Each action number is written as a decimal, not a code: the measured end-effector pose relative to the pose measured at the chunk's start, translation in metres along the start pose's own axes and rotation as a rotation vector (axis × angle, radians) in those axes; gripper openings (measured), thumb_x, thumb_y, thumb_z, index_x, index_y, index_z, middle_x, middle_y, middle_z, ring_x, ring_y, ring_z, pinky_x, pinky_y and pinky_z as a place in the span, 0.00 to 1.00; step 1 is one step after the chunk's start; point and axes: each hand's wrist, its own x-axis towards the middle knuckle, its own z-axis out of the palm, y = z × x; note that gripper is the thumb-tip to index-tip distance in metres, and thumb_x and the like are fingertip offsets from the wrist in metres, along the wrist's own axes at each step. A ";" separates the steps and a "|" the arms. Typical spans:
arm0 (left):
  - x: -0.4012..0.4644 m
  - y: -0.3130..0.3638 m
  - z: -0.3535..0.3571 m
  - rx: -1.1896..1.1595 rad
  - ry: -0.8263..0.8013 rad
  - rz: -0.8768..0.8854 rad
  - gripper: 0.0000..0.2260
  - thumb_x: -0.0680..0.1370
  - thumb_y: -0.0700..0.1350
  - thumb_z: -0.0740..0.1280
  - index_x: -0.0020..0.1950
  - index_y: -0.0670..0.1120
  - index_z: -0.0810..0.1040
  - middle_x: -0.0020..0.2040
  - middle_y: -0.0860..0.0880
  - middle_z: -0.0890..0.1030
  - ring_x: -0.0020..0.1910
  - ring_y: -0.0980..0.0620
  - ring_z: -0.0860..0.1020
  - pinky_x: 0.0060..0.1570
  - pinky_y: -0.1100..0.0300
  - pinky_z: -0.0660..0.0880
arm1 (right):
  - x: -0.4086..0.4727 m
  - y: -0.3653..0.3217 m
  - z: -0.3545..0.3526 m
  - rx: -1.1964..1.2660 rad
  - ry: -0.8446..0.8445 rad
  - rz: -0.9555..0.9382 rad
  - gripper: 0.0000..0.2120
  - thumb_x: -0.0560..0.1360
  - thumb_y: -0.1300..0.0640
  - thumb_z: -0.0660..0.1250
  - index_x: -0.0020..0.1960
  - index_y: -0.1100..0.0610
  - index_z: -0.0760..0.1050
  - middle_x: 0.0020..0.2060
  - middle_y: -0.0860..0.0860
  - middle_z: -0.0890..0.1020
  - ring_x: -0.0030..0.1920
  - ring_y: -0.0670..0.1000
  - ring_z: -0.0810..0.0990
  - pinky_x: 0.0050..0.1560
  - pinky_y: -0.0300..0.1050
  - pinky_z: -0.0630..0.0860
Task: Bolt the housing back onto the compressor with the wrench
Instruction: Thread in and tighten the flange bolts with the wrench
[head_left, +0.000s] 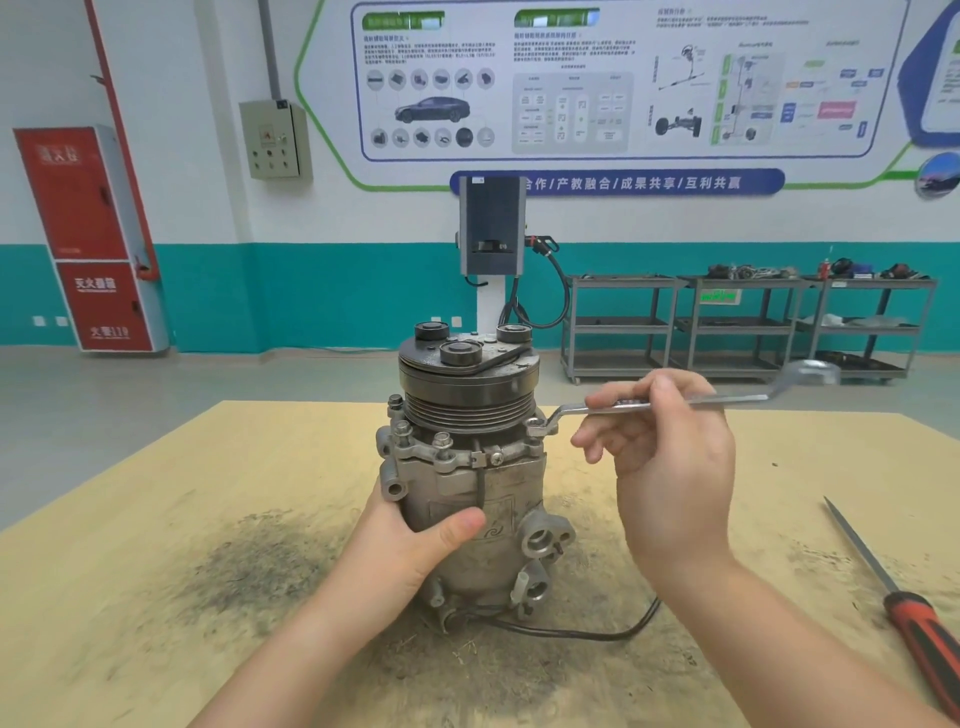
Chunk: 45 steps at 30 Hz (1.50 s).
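Note:
A grey metal compressor (498, 514) stands upright on the wooden table (156, 519), its black pulley (467, 382) on top. My left hand (410, 540) grips the lower body from the left, thumb across the front. A silver ring wrench (727, 399) lies level to the right, its near ring (540, 428) seated over a bolt on the right of the housing flange (457, 457). My right hand (670, 457) pinches the wrench shaft near its middle. Several other bolts (441, 440) stand up from the flange on the left and front.
A red-and-black handled file (893, 587) lies on the table at the right. A black cable (582, 631) trails from the compressor base. Dark grime stains the table on the left. Behind stand a charging post (491, 228) and grey shelf carts (748, 322).

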 end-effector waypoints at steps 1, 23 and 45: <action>0.000 -0.001 0.000 0.007 0.006 0.000 0.34 0.65 0.63 0.76 0.66 0.52 0.72 0.56 0.57 0.84 0.43 0.58 0.83 0.33 0.69 0.76 | -0.007 0.005 0.001 -0.102 -0.038 -0.169 0.09 0.82 0.56 0.53 0.47 0.52 0.70 0.35 0.53 0.82 0.30 0.53 0.80 0.31 0.43 0.75; 0.000 -0.002 0.000 0.025 0.028 0.018 0.34 0.64 0.67 0.76 0.65 0.55 0.72 0.54 0.63 0.83 0.45 0.62 0.83 0.34 0.69 0.77 | 0.022 -0.016 0.001 0.232 0.123 0.514 0.06 0.81 0.67 0.52 0.50 0.59 0.66 0.28 0.56 0.80 0.24 0.51 0.75 0.27 0.40 0.74; 0.001 -0.008 -0.001 0.039 0.020 -0.001 0.31 0.66 0.60 0.73 0.66 0.52 0.73 0.55 0.56 0.84 0.34 0.61 0.81 0.28 0.71 0.73 | -0.006 -0.026 0.018 -0.088 0.010 0.014 0.08 0.82 0.64 0.52 0.49 0.53 0.63 0.32 0.53 0.82 0.27 0.53 0.77 0.31 0.42 0.71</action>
